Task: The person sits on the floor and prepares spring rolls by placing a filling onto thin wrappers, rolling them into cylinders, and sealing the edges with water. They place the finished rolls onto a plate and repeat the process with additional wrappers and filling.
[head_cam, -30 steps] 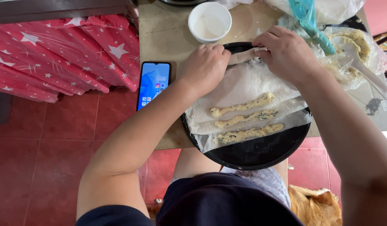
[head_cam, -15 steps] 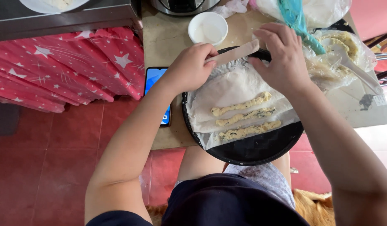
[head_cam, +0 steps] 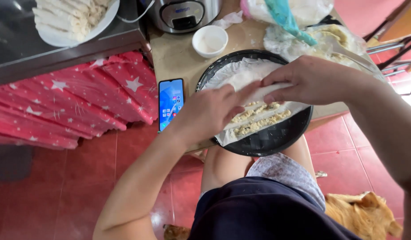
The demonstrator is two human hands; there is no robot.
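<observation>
Nearest, a ginger dog (head_cam: 363,213) lies by the person's legs. At the desk's near edge, a round black tray (head_cam: 276,140) carries thin wrapper sheets (head_cam: 241,73) lined with filling strips (head_cam: 259,119). Left hand (head_cam: 210,111) and right hand (head_cam: 310,80) pinch one wrapper's fold, judged mid-roll; tucking it snugly over the filling seems needed. Farther off: smartphone (head_cam: 171,103), small white bowl (head_cam: 210,41).
</observation>
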